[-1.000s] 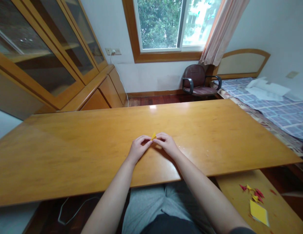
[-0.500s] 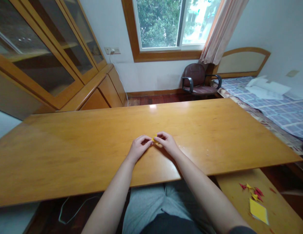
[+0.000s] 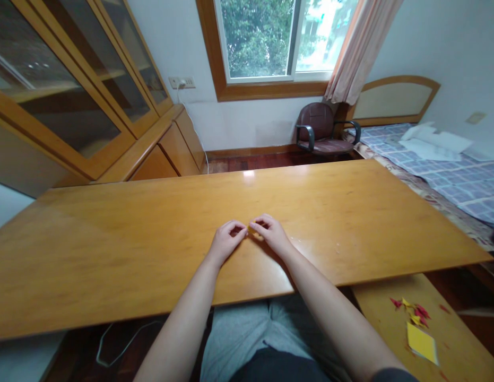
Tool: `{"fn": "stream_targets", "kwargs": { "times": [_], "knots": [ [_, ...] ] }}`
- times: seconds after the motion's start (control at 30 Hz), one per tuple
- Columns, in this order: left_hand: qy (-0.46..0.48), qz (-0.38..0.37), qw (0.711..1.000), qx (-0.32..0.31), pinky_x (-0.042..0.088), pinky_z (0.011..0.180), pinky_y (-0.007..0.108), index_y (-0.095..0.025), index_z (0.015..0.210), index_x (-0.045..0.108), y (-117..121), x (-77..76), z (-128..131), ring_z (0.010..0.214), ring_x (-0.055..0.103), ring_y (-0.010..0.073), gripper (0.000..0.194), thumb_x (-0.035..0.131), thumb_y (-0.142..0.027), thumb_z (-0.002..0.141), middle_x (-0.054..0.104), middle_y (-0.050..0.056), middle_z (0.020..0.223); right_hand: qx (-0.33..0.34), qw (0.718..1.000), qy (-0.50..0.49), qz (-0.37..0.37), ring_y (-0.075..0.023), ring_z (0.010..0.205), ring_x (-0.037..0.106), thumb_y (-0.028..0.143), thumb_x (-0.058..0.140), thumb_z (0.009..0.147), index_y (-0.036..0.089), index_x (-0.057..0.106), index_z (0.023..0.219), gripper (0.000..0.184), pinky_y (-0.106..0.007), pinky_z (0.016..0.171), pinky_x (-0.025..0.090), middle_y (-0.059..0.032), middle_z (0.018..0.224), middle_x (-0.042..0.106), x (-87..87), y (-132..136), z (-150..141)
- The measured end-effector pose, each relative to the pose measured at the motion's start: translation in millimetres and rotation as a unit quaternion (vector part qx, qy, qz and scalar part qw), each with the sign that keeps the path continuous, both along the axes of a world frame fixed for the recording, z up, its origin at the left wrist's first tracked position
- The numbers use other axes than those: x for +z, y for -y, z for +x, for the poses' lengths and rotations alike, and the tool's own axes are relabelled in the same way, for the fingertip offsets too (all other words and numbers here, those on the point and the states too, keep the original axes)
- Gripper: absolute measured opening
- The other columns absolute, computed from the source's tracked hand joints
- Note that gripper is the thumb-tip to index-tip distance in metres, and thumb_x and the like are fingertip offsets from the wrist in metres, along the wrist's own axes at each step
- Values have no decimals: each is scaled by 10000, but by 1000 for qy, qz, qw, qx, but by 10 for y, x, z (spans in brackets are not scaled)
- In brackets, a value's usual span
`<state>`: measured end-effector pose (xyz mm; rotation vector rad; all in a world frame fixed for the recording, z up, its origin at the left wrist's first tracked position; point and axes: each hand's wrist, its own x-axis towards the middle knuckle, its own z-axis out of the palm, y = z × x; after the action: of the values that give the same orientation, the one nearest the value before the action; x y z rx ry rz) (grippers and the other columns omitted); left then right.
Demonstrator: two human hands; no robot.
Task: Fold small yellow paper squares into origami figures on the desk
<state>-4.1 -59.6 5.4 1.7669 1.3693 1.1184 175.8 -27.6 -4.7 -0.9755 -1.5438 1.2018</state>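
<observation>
Both the left hand (image 3: 226, 242) and right hand (image 3: 274, 233) pinch the paper (image 3: 249, 227), a tiny yellow piece mostly hidden between their fingertips, over the table (image 3: 143, 233). At the person's right, on a lower board (image 3: 376, 297), a yellow pad (image 3: 422, 344) lies beside red and yellow scraps (image 3: 421, 312).

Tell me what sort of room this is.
Probably a bedroom in a home: a bed with a checked cover stands at the right, a pink curtain hangs by the window, and a glass-doored cabinet lines the left.
</observation>
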Motion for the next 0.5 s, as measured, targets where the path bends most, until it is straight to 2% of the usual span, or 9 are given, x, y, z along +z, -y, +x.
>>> {"fn": "stream_targets", "kwargs": {
  "times": [0.1,0.23,0.37,0.5],
  "knots": [
    [-14,8,1000,6,512,729,272,-192,807,672,-6,0,-3,759,647,170,118,639,-301,839,696,32,804,-12,1000,14,12,-179,785,594,404,672,821,191,719,787,220,-304,745,454,-33,802,656,22,2,18],
    [-14,24,1000,7,508,767,274,-193,834,669,-20,-17,-13,801,644,170,126,629,-312,852,692,33,845,7,1000,-1,-5,-180,770,602,381,668,827,196,731,765,206,-304,755,450,-27,766,664,73,11,38],
    [-16,19,1000,-15,505,754,268,-191,856,673,-26,-18,-18,804,643,170,152,615,-332,864,694,36,856,30,999,-11,-20,-188,799,614,384,669,820,198,749,804,204,-310,777,452,-33,801,695,88,11,39],
    [-37,9,999,-11,493,727,268,-191,819,672,-25,9,-20,762,634,168,164,607,-335,862,690,30,807,24,997,-43,-51,-194,819,626,365,689,789,189,744,851,195,-323,807,465,-42,843,714,65,10,24]
  ]
}}
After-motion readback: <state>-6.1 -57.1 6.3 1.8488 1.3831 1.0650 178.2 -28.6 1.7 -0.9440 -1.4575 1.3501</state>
